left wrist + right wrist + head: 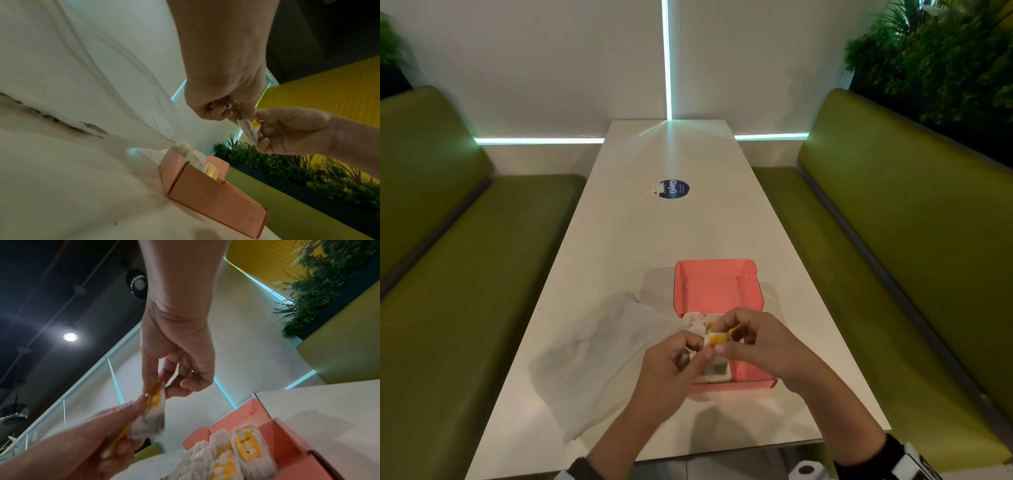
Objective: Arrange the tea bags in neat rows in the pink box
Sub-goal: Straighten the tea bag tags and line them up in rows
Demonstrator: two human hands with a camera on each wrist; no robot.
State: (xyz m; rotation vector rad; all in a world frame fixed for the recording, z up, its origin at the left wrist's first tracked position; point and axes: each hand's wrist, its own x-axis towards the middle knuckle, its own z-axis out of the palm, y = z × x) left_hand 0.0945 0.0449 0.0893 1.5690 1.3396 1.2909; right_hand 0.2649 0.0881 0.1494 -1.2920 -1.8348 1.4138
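Pink cardboard forms the open box [717,284], which is placed on the long white table [640,240], toward its near end and a little to the right. Several white paper tea bags with yellow tags [245,449] are seen lying side by side in the near left part of this box (their exact number cannot be told). One more white tea bag with a yellow tag [717,339] is held in the air just above the near part of the box, and it is pinched from both sides: the left hand [674,373] grips it with curled fingers, and the right hand [753,342] is closed on it with thumb and fingertips. The two hands are brought together and almost touch. A thin translucent plastic bag [599,346] is spread on the table at the left of the box, and its twisted end reaches over the left wall of the box.
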